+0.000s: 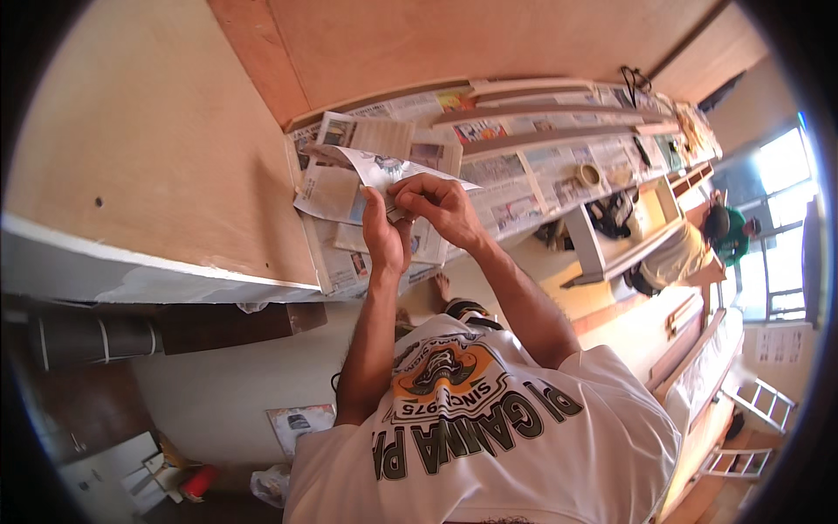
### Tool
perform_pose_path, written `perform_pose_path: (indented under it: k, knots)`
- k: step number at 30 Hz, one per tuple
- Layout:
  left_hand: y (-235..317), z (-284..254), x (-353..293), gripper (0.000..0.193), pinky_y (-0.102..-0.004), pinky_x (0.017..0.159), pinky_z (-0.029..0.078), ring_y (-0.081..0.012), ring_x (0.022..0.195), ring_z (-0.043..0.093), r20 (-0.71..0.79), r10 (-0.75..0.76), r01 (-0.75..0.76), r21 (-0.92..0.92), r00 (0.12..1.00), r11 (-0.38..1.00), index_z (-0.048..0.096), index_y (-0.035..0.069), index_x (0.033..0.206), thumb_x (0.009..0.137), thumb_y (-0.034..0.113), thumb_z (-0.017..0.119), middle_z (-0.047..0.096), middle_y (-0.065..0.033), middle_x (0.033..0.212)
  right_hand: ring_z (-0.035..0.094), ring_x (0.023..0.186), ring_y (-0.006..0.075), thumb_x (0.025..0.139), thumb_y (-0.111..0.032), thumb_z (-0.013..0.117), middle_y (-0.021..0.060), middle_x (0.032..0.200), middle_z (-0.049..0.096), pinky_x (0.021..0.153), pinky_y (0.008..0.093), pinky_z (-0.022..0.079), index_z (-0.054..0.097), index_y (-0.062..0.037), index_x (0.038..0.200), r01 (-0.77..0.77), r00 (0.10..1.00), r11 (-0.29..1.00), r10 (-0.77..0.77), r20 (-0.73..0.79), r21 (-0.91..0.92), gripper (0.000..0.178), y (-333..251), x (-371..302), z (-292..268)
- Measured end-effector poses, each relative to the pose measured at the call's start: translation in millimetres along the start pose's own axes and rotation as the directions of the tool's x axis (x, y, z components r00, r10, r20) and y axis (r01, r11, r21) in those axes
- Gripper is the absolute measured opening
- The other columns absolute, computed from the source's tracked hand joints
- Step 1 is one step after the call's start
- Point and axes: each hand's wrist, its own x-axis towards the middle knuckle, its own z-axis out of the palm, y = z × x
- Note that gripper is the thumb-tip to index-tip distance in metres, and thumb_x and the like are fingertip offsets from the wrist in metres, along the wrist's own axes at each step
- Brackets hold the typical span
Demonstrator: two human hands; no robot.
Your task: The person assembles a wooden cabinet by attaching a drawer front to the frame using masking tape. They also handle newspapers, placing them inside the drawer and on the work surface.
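Observation:
Over the newspaper-covered surface, a thin sheet of paper (pixel 365 168), white with grey print on one side, is held up and bent to a point at its right. My left hand (pixel 385 237) has its thumb raised along the near edge of this sheet, fingers closed behind it and partly hidden. Curled fingers of my right hand (pixel 442 210) pinch the same edge just to the right, close against the left hand. Beneath both hands lie overlapping newspaper sheets (pixel 330 194).
Long brown wooden strips (pixel 559 137) lie across the newspapers at the far right, near a tape roll (pixel 588 175). A wooden panel (pixel 148 157) rises at left. An open wooden box (pixel 596 249) and two people (pixel 690 253) are to the right, with a ladder (pixel 761 404) beyond.

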Motion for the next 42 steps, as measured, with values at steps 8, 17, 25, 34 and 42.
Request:
perform_pose_path:
  k: [8, 17, 25, 34, 42]
  knots:
    - [-17.2, 25.6, -38.3, 0.062, -0.0407, 0.103, 0.049, -0.0223, 0.122, 0.059, 0.055, -0.212, 0.216, -0.081, 0.976, 0.973, 0.044, 0.006, 0.148, 0.11, 0.055, 0.033, 0.057, -0.0094, 0.138, 0.065, 0.098, 0.0167, 0.091, -0.013, 0.075, 0.009, 0.112, 0.064, 0.084, 0.0308, 0.057, 0.068, 0.0009, 0.104, 0.126, 0.988, 0.963, -0.143, -0.056, -0.238, 0.02, 2.6, -59.2, -20.7]
    - [-66.9, 68.7, -59.9, 0.067, -0.0413, 0.113, 0.041, -0.0242, 0.131, 0.055, 0.151, -0.317, 0.312, 0.055, 0.936, 0.948, 0.042, 0.005, 0.152, 0.11, 0.056, 0.029, 0.056, -0.0113, 0.144, 0.065, 0.102, 0.0254, 0.085, -0.01, 0.078, 0.013, 0.113, 0.061, 0.084, 0.0363, 0.057, 0.07, -0.0033, 0.096, 0.251, 0.941, 0.885, -0.319, -0.116, -0.393, 0.015, -9.4, -119.0, -71.8]
    - [-175.5, 178.4, -112.6, 0.071, -0.0422, 0.115, 0.04, -0.0273, 0.135, 0.052, 0.375, -0.532, 0.5, 0.187, 0.759, 0.845, 0.038, -0.006, 0.151, 0.111, 0.052, 0.032, 0.052, -0.0168, 0.146, 0.054, 0.105, 0.0187, 0.085, -0.021, 0.083, 0.0055, 0.108, 0.055, 0.088, 0.0316, 0.046, 0.072, -0.0068, 0.094, 0.133, 0.897, 0.968, -0.209, -0.39, -0.213, 0.02, -17.9, -262.8, -189.9]
    - [-292.5, 294.1, -215.9, 0.062, -0.0374, 0.108, 0.047, -0.0237, 0.126, 0.059, 0.571, -0.742, 0.469, 0.578, 0.351, 0.667, 0.048, -0.007, 0.141, 0.111, 0.047, 0.04, 0.06, -0.0153, 0.135, 0.054, 0.1, 0.0127, 0.085, -0.013, 0.084, 0.0024, 0.104, 0.051, 0.084, 0.0263, 0.047, 0.076, -0.0029, 0.095, 0.23, 0.649, 0.973, -0.163, -0.743, -0.012, 0.016, -18.0, -463.2, -271.4]
    - [-374.6, 362.4, -265.0, 0.055, -0.0323, 0.1, 0.051, -0.0167, 0.116, 0.062, 0.434, -0.896, 0.61, 0.686, 0.095, 0.397, 0.054, -0.004, 0.136, 0.112, 0.044, 0.04, 0.063, -0.0102, 0.125, 0.052, 0.098, 0.0098, 0.088, -0.01, 0.081, 0.0022, 0.103, 0.05, 0.08, 0.0238, 0.046, 0.075, -0.0042, 0.095, 0.185, 0.345, 0.983, -0.086, -0.935, -0.023, 0.011, -4.3, -544.7, -304.4]
